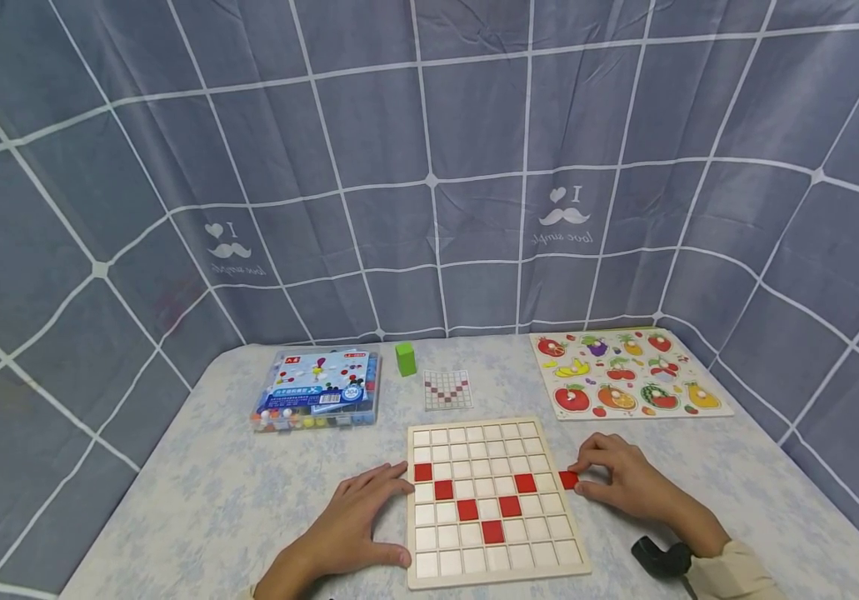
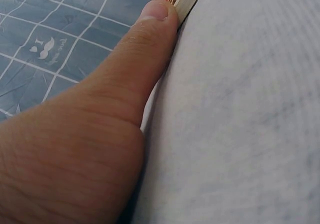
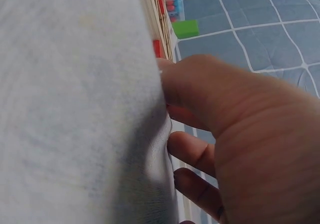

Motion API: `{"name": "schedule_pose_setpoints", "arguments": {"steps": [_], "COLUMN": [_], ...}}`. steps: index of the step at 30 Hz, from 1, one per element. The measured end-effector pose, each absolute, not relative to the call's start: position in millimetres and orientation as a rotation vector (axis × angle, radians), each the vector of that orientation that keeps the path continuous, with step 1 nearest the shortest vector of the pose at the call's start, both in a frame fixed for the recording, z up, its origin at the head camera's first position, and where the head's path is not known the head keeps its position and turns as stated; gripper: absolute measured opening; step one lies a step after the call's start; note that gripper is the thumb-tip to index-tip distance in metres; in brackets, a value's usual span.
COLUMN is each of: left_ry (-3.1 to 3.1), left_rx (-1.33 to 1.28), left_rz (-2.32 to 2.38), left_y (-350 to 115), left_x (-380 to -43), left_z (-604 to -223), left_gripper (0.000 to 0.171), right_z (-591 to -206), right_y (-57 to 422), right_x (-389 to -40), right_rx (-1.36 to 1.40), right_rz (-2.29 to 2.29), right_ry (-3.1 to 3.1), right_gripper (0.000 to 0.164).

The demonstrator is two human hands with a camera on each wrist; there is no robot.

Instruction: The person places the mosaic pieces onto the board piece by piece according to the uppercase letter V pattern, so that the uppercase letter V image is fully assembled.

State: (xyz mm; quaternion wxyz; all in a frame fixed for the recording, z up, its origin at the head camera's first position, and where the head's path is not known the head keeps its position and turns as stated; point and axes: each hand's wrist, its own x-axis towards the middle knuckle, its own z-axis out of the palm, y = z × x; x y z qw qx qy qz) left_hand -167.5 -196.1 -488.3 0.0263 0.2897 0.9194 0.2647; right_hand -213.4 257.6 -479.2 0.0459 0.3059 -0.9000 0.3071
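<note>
A wooden grid board [image 1: 500, 577] lies on the table, its cells pale apart from several red square tiles [image 1: 467, 510] forming a V. My left hand [image 1: 350, 527] rests along the board's left edge, fingers extended, with thumb and fingertips against the frame; the left wrist view shows the thumb [image 2: 135, 53] meeting the wooden edge. Just outside the right edge, my right hand [image 1: 624, 477] pinches another red tile [image 1: 568, 480] between thumb and fingers. That red tile [image 3: 157, 48] appears beyond the thumb in the right wrist view.
Behind the board lies a small pattern card [image 1: 447, 392] showing a red V, with a green block [image 1: 406, 359] near it. A plastic case of colored parts [image 1: 317, 390] stands back left, a fruit puzzle board [image 1: 627, 375] back right. A black strap-like device [image 1: 660, 558] sits by my right wrist.
</note>
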Motion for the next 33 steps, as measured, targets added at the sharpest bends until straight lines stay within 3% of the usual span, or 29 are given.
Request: {"name": "schedule_pose_setpoints", "arguments": {"steps": [33], "left_ry": [2.842], "left_rx": [0.874], "left_rz": [0.787], "left_y": [-195], "left_x": [-166], "left_z": [-485], "left_gripper": [0.081], "right_z": [-481], "right_y": [255], "right_x": [-224], "right_rx": [0.981], "right_rz": [1.101], "right_ry": [-2.673], "right_gripper": [0.012]}}
